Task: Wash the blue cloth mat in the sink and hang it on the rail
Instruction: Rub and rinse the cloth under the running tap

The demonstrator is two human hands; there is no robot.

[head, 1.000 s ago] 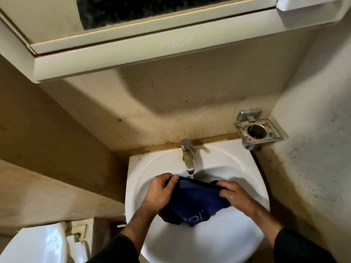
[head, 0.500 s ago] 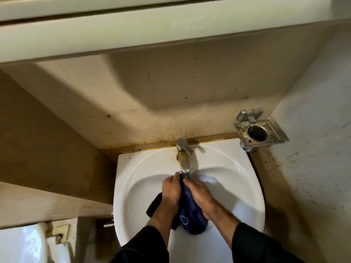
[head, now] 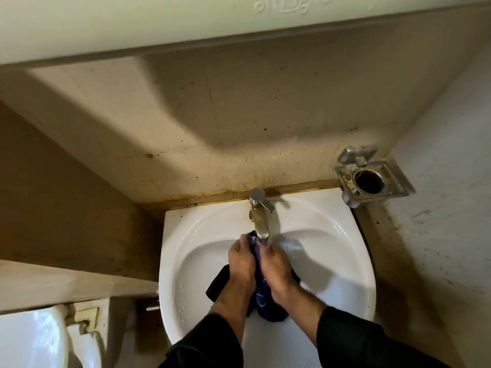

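At far left, low in the corner, a white toilet cistern (head: 29,338), with a beige ledge (head: 66,282) running above it and a small metal stub (head: 153,306) poking out just beside the basin. Next, the white sink (head: 186,235), set against a stained beige wall (head: 239,115), water droplets beading its left inner slope. Over the bowl, the left hand (head: 240,264), reaching in from a black sleeve (head: 204,343), fingers curled round the bunched blue cloth mat (head: 265,296) and gripping its left side. Mat gathered into a narrow wad between both hands, top end pushed up right under the spout, lower end hanging toward the near rim, a dark flap sticking out to the left below the wrist. Directly above, the chrome tap (head: 259,216), lever angled to the right, spout tip touching or nearly touching the cloth; running water too blurred to confirm. Close against the mat's other side, the right hand (head: 276,269), likewise curled and clasping the fabric, knuckles up. Further right, a shadow across the basin's far slope, then a square metal holder (head: 372,179) fixed at the corner. Along the top, the pale underside of a cabinet (head: 239,19) with embossed lettering.
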